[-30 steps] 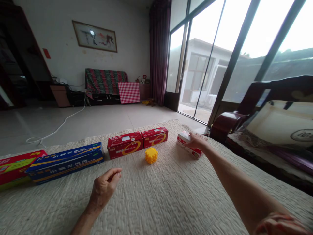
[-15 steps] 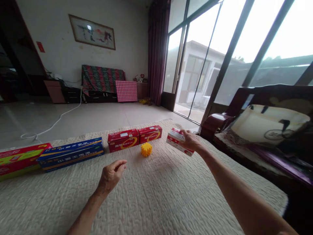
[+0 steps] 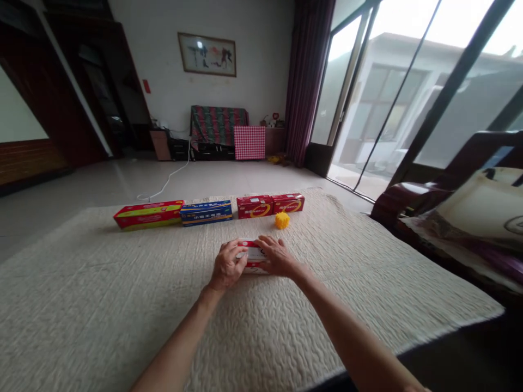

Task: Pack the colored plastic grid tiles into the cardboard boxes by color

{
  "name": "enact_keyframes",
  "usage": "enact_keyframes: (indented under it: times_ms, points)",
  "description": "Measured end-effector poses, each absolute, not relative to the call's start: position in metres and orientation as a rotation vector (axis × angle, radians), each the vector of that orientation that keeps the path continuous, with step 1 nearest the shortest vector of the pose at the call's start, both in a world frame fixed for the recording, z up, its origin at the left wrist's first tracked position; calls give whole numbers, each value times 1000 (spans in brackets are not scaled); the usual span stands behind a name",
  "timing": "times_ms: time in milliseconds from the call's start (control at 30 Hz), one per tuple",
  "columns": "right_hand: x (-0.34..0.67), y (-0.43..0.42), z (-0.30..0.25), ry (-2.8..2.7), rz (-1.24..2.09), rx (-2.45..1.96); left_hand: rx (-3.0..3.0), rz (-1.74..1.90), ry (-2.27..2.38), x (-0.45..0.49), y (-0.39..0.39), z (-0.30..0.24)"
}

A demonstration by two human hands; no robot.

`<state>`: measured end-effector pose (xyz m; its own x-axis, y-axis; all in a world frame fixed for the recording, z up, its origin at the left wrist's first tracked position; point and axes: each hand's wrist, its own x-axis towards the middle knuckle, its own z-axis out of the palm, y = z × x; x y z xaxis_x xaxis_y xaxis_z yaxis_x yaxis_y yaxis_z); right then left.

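Note:
A small red and white box [image 3: 252, 255] lies on the cream quilted cover [image 3: 122, 305] in front of me. My left hand [image 3: 226, 265] grips its left end and my right hand [image 3: 278, 257] covers its right end, fingers curled over the top. Much of the box is hidden under the hands. Beyond them sits a yellow knobbly cube [image 3: 281, 220].
A row of boxes lines the far edge: a red and green long box [image 3: 147, 214], a blue long box [image 3: 206, 212], and two red boxes [image 3: 269, 205]. A dark wooden armchair [image 3: 449, 207] stands at the right. The cover's near right edge drops off.
My right hand carried the small box from the far right to the middle, close to me. My left hand moved in and took its other end. The head camera pulled back and turned left.

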<state>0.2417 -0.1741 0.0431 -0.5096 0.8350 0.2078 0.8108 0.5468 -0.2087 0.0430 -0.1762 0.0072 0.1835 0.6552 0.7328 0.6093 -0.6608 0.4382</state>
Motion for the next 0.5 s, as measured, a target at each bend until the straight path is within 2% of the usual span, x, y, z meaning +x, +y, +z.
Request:
enact_keyframes:
  times_ms: [300, 500]
  points:
    - [261, -192, 39, -2150, 175, -1502, 2331, 1483, 1385, 45, -175, -10]
    - [272, -185, 35, -2187, 248, -1596, 2256, 1478, 1449, 49, -169, -10]
